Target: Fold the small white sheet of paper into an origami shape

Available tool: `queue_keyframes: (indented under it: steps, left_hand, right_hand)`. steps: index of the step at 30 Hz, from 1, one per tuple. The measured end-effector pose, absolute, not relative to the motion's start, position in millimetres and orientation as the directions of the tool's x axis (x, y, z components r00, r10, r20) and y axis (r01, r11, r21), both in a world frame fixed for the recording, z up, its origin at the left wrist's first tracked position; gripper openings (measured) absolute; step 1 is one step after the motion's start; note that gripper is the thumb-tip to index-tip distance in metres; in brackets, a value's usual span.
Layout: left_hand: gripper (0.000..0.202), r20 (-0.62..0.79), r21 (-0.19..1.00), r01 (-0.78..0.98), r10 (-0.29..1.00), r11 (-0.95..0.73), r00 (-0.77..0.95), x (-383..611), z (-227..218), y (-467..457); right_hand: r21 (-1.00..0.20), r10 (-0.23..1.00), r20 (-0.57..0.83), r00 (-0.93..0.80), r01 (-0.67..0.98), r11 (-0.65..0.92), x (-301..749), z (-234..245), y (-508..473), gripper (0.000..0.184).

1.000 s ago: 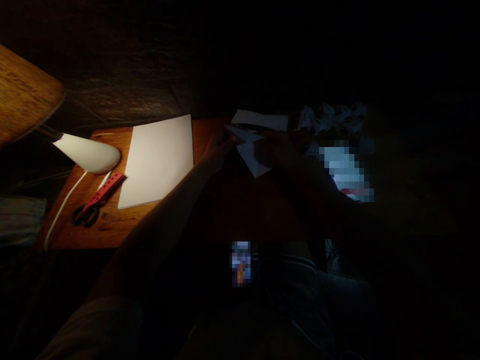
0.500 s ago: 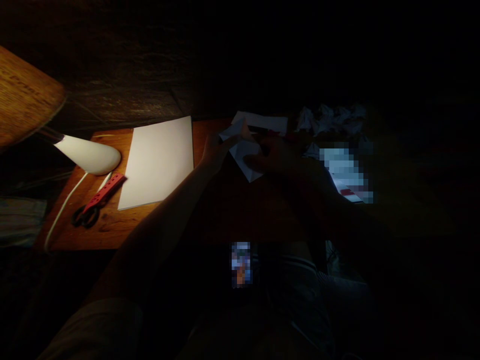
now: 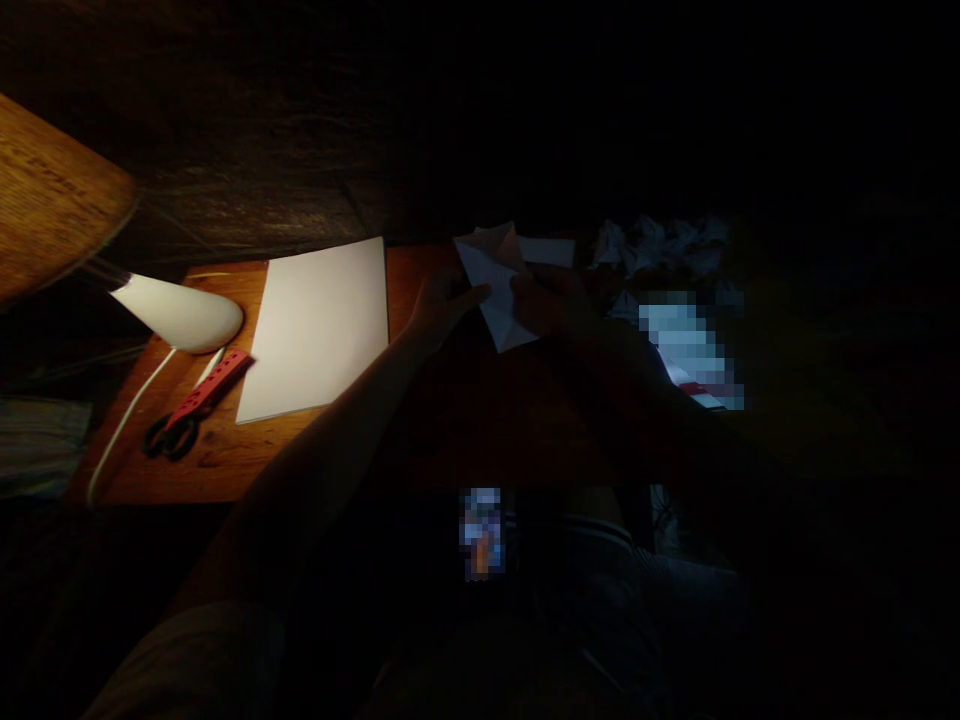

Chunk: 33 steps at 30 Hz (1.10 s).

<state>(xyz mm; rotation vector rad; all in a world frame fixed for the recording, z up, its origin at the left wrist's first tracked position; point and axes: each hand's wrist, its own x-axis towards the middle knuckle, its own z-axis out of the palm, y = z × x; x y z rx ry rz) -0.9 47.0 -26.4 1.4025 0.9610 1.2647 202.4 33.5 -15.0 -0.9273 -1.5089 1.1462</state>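
In dim light I hold a partly folded white paper (image 3: 499,285) above the wooden table (image 3: 225,450). My left hand (image 3: 442,305) pinches its left edge. At the paper's right side my right hand (image 3: 547,300) grips it, with the fingers closed on the paper. One flap of the paper stands up at the top. Both forearms reach in from the bottom of the view, mostly in shadow.
A stack of white sheets (image 3: 315,325) lies left of the hands. A white lamp (image 3: 176,312) with its cord and red-handled scissors (image 3: 191,405) sit at the far left. Crumpled papers (image 3: 660,240) and another white sheet (image 3: 551,250) lie behind the hands, a lit screen (image 3: 690,345) at right.
The folded paper has been raised and turned, its upper flap now standing up. Both hands shifted slightly with it and kept their hold.
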Motion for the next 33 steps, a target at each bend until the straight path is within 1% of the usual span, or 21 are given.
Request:
queue_keyframes:
  steps: [3,6,9,12,14,17,21,25,30,33]
  left_hand:
    - [0.048,0.208,0.978,-0.049,0.97,-0.204,0.122,-2.8,-29.4,49.2]
    - [0.046,0.201,0.979,-0.041,0.976,-0.198,0.087,-4.2,-30.0,50.9]
    - [0.047,0.218,0.975,-0.054,0.972,-0.213,0.092,-3.5,-28.0,50.7]
    - [0.055,0.255,0.966,-0.066,0.962,-0.25,0.1,-1.9,-25.8,49.9]
    - [0.053,0.274,0.961,-0.066,0.959,-0.27,0.066,-1.1,-24.7,49.7]
    - [0.046,0.292,0.954,-0.069,0.956,-0.29,0.011,-0.5,-22.7,48.9]
    - [0.04,0.258,0.965,-0.048,0.966,-0.257,0.014,0.0,-20.1,47.4]
    - [0.038,0.315,0.949,0.007,0.949,-0.315,0.029,-1.6,-22.0,49.8]
    - [0.033,0.395,0.912,0.069,0.911,-0.405,0.12,-4.1,-24.7,54.0]
    - [0.032,0.407,0.904,0.069,0.898,-0.423,0.17,-4.8,-24.8,53.3]
  right_hand:
    - [-0.976,0.961,0.217,-0.169,-0.034,0.214,203.9,-9.4,31.2,0.05]
    - [-0.973,0.96,0.229,-0.16,-0.031,0.227,205.9,-8.1,32.2,0.052]
    - [-0.971,0.957,0.239,-0.166,-0.046,0.234,207.8,-11.7,36.9,0.049]
    - [-0.967,0.961,0.251,-0.114,-0.065,0.245,208.6,-18.8,42.9,0.041]
    - [-0.965,0.965,0.257,-0.051,-0.075,0.253,208.4,-24.0,46.3,0.038]
    - [-0.961,0.963,0.27,-0.01,-0.057,0.269,207.9,-29.9,48.9,0.039]
    - [-0.936,0.937,0.348,-0.004,0.05,0.348,208.8,-31.7,48.2,0.033]
    - [-0.878,0.888,0.459,0.008,0.154,0.452,211.8,-33.1,48.7,0.025]
    - [-0.795,0.815,0.578,-0.05,0.19,0.576,213.7,-37.5,53.3,0.021]
    - [-0.766,0.79,0.607,-0.084,0.203,0.61,212.6,-33.5,50.1,0.019]
